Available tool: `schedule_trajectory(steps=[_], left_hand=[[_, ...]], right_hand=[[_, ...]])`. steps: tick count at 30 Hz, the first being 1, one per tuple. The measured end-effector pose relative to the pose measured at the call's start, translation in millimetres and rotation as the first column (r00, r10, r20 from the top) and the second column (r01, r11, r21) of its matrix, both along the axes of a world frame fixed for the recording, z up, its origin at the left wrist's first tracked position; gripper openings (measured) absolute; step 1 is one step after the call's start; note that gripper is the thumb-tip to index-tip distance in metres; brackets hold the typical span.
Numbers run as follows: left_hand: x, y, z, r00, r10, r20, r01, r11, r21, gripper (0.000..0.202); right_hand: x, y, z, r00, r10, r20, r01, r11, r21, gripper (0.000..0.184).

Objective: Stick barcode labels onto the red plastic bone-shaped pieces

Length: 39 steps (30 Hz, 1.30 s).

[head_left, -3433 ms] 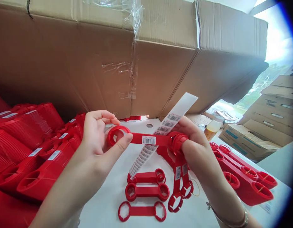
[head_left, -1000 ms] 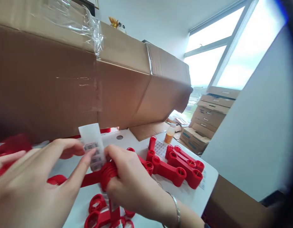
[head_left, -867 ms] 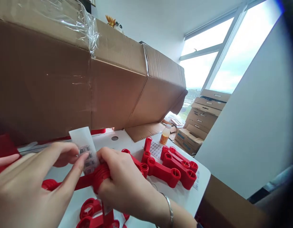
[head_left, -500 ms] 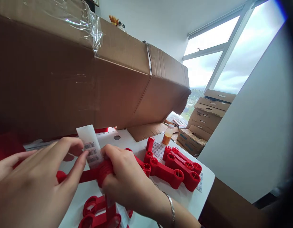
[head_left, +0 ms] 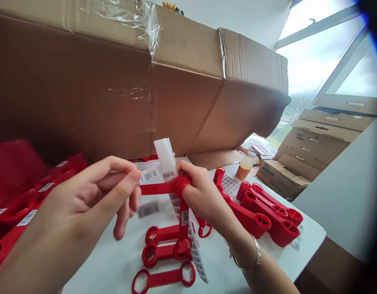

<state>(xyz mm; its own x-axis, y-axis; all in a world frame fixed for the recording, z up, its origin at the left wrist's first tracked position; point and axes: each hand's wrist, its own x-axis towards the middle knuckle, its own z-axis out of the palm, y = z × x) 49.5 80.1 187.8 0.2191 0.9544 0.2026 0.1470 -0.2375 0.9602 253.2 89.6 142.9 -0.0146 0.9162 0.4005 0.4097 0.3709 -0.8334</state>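
My left hand (head_left: 105, 196) pinches a small white barcode label (head_left: 149, 174) between thumb and index finger. A second barcode label (head_left: 149, 209), blurred, shows just below, by the lower fingers; what it is fixed to is unclear. In my right hand (head_left: 203, 188) are several red ring-ended bars (head_left: 182, 182), gripped where their ends stack together, one pointing left and one pointing down with a barcode label on it. A strip of label sheet (head_left: 164, 153) rises behind these bars, and my right fingers hide part of it. More red ring-ended bars (head_left: 167, 277) lie on the table below.
Stacks of red bars (head_left: 252, 218) stand at the right on the white table (head_left: 234, 265), with a label sheet (head_left: 231, 184) and a bottle (head_left: 245, 166) behind. Labelled red pieces (head_left: 47, 179) fill the left. A large cardboard box (head_left: 182, 110) spans the back; flat boxes (head_left: 317, 139) are piled by the window.
The view has swung left and down. My left hand has drawn away from the label strip with a barcode label in its fingertips. My right hand still grips the red bars.
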Motion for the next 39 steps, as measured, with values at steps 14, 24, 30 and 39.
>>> schedule_trajectory(steps=[14, 24, 30, 39], left_hand=[[16, -2, -2.0, 0.983, -0.044, -0.177, 0.008, 0.980, -0.200, 0.022], [16, -7, -3.7, 0.990, -0.015, -0.143, -0.011, 0.984, -0.178, 0.029], [10, 0, -7.7, 0.984, -0.071, -0.161, 0.038, 0.979, -0.201, 0.034], [12, 0, -11.3, 0.989, -0.045, -0.141, 0.022, 0.987, -0.158, 0.035]], right_hand=[[9, -16, 15.1, 0.968, 0.075, -0.241, -0.099, 0.991, -0.089, 0.014], [11, -23, 17.1, 0.961, 0.088, -0.262, -0.120, 0.987, -0.108, 0.017], [11, -24, 15.0, 0.955, 0.100, -0.279, -0.134, 0.985, -0.104, 0.016], [10, -25, 16.4, 0.960, 0.090, -0.265, -0.119, 0.988, -0.096, 0.016]])
